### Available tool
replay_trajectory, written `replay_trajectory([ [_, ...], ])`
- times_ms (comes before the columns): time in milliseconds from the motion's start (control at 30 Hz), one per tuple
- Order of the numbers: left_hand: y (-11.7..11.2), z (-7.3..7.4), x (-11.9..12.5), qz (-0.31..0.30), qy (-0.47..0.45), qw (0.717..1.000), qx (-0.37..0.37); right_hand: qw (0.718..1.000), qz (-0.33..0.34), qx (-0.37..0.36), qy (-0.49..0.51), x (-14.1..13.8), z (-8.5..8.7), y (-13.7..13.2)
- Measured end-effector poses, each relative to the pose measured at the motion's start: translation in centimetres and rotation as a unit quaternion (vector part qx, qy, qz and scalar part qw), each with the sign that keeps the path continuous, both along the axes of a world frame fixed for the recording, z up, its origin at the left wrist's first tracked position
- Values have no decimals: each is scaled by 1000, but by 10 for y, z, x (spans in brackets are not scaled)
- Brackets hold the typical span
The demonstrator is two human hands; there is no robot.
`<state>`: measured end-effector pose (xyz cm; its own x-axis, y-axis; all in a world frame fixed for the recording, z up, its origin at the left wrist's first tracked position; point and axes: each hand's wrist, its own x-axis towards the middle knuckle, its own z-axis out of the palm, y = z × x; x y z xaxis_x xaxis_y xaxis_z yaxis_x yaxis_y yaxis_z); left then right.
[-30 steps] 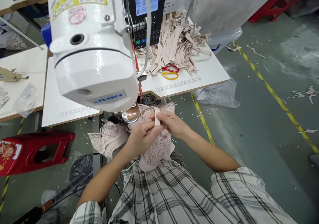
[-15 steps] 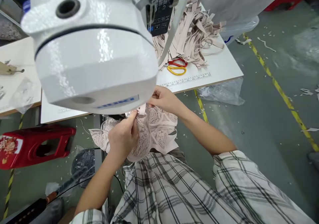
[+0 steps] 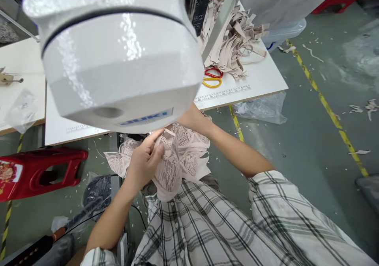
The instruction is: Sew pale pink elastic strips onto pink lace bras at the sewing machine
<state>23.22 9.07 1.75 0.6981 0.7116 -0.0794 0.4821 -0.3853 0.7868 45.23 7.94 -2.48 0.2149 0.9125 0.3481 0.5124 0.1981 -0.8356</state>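
Red stool (image 3: 31,175) — striped floor tape (image 3: 325,104).

The grey-green floor (image 3: 308,175) is crossed at right by yellow-and-black tape (image 3: 327,104) and strewn with pale scraps (image 3: 371,107). A red plastic stool (image 3: 32,175) is seen at left.

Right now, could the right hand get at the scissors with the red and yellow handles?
Probably yes: the scissor handles lie uncovered on the table near the right hand. The machine head hides its fingers, though, so whether it's free is unclear.
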Motion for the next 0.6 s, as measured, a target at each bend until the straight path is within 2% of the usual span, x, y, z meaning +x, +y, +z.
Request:
replay_trajectory([
  [67,-3,0,-2,16,-18,998,-58,1000,-6,0,-5,-1,0,2],
  [133,-7,0,-2,21,-33,996,-77,1000,-7,-6,-7,-1,1,3],
  [367,-12,3,9,-17,-49,999,-14,999,5,-24,-29,0,4,3],
  [600,2,5,17,46,-51,997,-43,998,3,-5,-63,1,-1,5],
])
